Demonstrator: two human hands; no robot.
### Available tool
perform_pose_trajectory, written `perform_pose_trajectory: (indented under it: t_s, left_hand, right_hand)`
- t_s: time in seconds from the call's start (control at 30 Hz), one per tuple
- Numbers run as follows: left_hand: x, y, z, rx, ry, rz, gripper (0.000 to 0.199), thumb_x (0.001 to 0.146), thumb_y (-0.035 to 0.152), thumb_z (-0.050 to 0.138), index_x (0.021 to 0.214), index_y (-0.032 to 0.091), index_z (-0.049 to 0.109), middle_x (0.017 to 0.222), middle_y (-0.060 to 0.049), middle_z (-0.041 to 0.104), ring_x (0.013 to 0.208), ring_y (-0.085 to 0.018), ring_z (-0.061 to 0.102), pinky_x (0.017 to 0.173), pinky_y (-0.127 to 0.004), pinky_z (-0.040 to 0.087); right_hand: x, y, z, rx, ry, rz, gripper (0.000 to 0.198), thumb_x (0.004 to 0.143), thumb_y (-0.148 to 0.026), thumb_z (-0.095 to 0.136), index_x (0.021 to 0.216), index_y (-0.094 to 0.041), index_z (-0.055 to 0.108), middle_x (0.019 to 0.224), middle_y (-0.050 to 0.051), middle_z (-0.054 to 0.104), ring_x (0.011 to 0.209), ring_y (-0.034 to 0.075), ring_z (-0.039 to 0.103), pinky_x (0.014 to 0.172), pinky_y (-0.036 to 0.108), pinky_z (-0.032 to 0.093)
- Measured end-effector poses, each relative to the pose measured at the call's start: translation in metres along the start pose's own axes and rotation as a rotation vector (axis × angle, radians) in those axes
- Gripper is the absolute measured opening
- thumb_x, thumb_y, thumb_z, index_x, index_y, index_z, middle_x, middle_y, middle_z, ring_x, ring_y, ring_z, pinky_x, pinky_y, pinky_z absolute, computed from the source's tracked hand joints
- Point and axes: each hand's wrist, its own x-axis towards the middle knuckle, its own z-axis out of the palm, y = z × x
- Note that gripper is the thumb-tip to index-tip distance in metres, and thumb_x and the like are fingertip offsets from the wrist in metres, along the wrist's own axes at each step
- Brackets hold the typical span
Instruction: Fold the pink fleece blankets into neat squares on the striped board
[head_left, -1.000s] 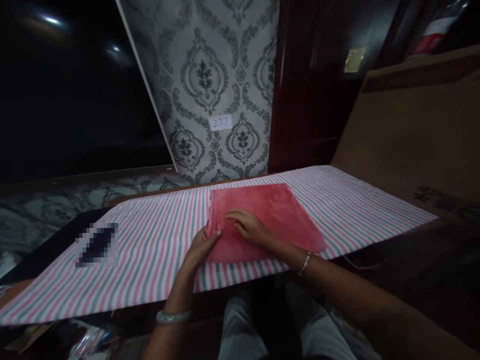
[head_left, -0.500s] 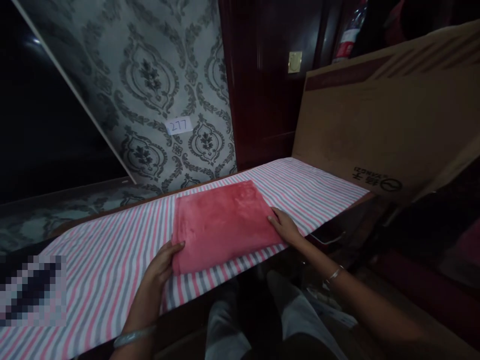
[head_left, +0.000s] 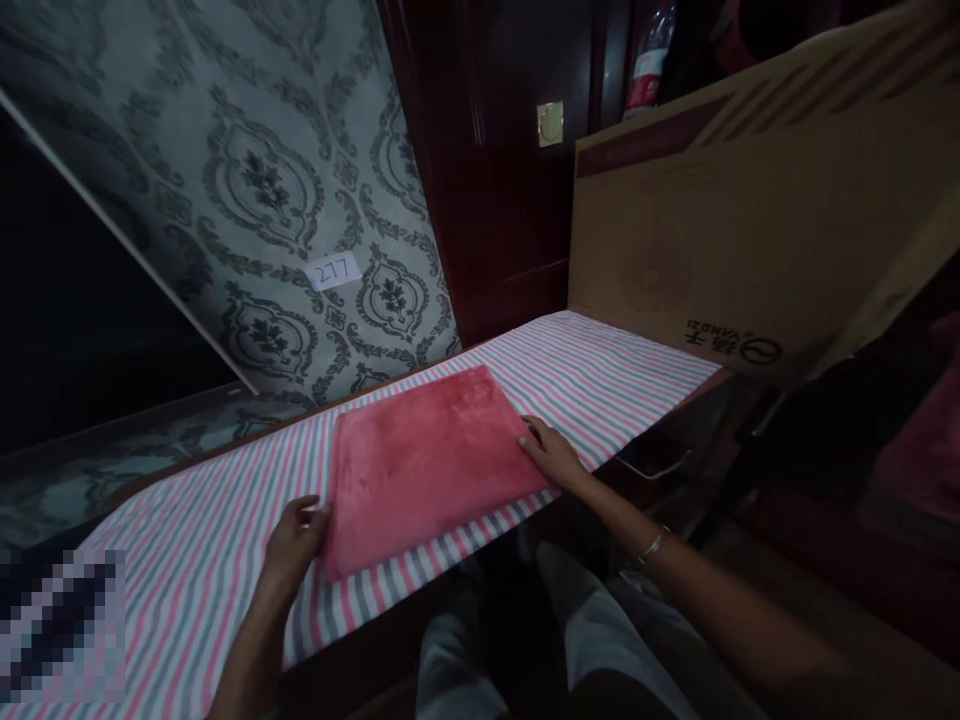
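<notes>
A folded red plush cloth (head_left: 435, 460) lies flat as a neat rectangle on a striped sheet (head_left: 600, 365). At its left edge is my left hand (head_left: 294, 540), with the fingers loosely curled and a gap between thumb and forefinger. It sits right beside the cloth; whether the thumb still touches it is hard to tell. My right hand (head_left: 553, 455) grips the right edge, thumb on top and the other fingers partly hidden along the side.
A large cardboard box panel (head_left: 675, 230) stands at the right end of the surface. Behind it is a bottle (head_left: 649, 75) with a red label. A paper marked 277 (head_left: 334, 270) is on the patterned wall. A dark screen (head_left: 82, 300) stands at left.
My left hand has loosened from the cloth's left edge and shifted slightly outward. My right hand stays at the right edge. The camera view has turned a little.
</notes>
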Motion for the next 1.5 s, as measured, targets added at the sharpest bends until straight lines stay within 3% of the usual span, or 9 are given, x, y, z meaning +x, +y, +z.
perform_pose_trajectory:
  t_s: [0.1,0.2,0.3,0.43,0.8,1.0,1.17,1.3,1.5]
  left_hand:
    - [-0.007,0.037,0.007,0.209,0.150,0.370,0.073,0.077,0.059,0.054,0.132,0.011,0.056,0.132,-0.024,0.061,0.125,-0.040,0.057,0.107,-0.056,0.043]
    - [-0.015,0.062,0.033,0.372,0.122,0.568,0.069,0.088,0.053,0.046,0.145,0.013,0.048,0.159,-0.020,0.038,0.152,-0.038,0.023,0.122,-0.056,0.020]
    - [-0.016,0.058,0.061,0.500,-0.023,0.432,0.068,0.092,0.050,0.044,0.149,0.013,0.045,0.163,-0.021,0.031,0.153,-0.042,0.017,0.118,-0.064,0.022]
    - [-0.011,0.033,0.077,0.550,-0.102,0.367,0.071,0.095,0.053,0.040,0.153,0.012,0.041,0.164,-0.021,0.028,0.151,-0.044,0.022,0.114,-0.060,0.032]
    - [-0.009,0.032,0.075,0.588,-0.121,0.321,0.070,0.097,0.057,0.038,0.157,0.021,0.035,0.168,-0.013,0.021,0.149,-0.044,0.028,0.110,-0.061,0.038]
    - [-0.007,0.002,0.050,0.382,-0.200,0.407,0.066,0.096,0.055,0.041,0.152,0.019,0.043,0.167,-0.013,0.025,0.151,-0.032,0.029,0.120,-0.052,0.031]
    - [-0.029,-0.035,0.037,0.247,-0.140,0.377,0.063,0.096,0.054,0.040,0.150,0.021,0.047,0.160,-0.013,0.041,0.150,-0.029,0.032,0.122,-0.052,0.028]
    - [-0.050,-0.046,0.033,0.216,-0.082,0.504,0.068,0.093,0.056,0.049,0.151,0.020,0.044,0.169,-0.014,0.016,0.154,-0.031,0.020,0.123,-0.052,0.026]
    - [-0.052,-0.054,0.011,0.318,-0.285,0.750,0.091,0.083,0.044,0.070,0.160,0.023,0.024,0.166,-0.016,0.025,0.152,-0.032,0.026,0.121,-0.052,0.032]
  right_hand:
    - [0.008,-0.024,-0.009,-0.056,0.097,-0.151,0.057,0.095,-0.037,0.051,0.147,-0.015,0.047,0.144,0.017,0.055,0.132,0.033,0.050,0.108,0.050,0.040]
    - [0.018,-0.058,-0.011,-0.114,0.108,-0.309,0.062,0.096,-0.042,0.052,0.153,-0.020,0.042,0.157,0.016,0.041,0.144,0.036,0.034,0.115,0.057,0.029]
    - [0.022,-0.072,0.000,-0.190,-0.021,-0.325,0.062,0.096,-0.047,0.053,0.153,-0.025,0.042,0.160,0.015,0.037,0.148,0.040,0.027,0.113,0.066,0.026]
    - [0.019,-0.053,0.020,-0.245,-0.173,-0.238,0.059,0.099,-0.052,0.047,0.152,-0.026,0.045,0.160,0.012,0.038,0.149,0.040,0.025,0.106,0.061,0.041]
    - [0.018,-0.041,0.026,-0.294,-0.151,-0.219,0.058,0.101,-0.053,0.040,0.153,-0.029,0.043,0.163,0.004,0.034,0.151,0.036,0.025,0.111,0.056,0.043]
    - [0.010,-0.010,0.016,-0.139,-0.171,-0.347,0.058,0.100,-0.052,0.040,0.154,-0.030,0.042,0.161,0.004,0.037,0.151,0.031,0.028,0.119,0.056,0.033]
    - [-0.022,0.029,0.006,0.035,-0.165,-0.299,0.065,0.099,-0.058,0.040,0.157,-0.029,0.035,0.163,0.008,0.035,0.151,0.030,0.029,0.120,0.054,0.032]
    - [-0.045,0.036,-0.002,0.040,-0.119,-0.421,0.079,0.092,-0.059,0.056,0.160,-0.029,0.028,0.170,0.009,0.010,0.153,0.033,0.022,0.119,0.053,0.033]
    - [-0.051,0.035,-0.005,0.034,-0.094,-0.562,0.078,0.090,-0.028,0.055,0.161,-0.032,0.023,0.164,0.008,0.032,0.148,0.028,0.035,0.118,0.051,0.037]
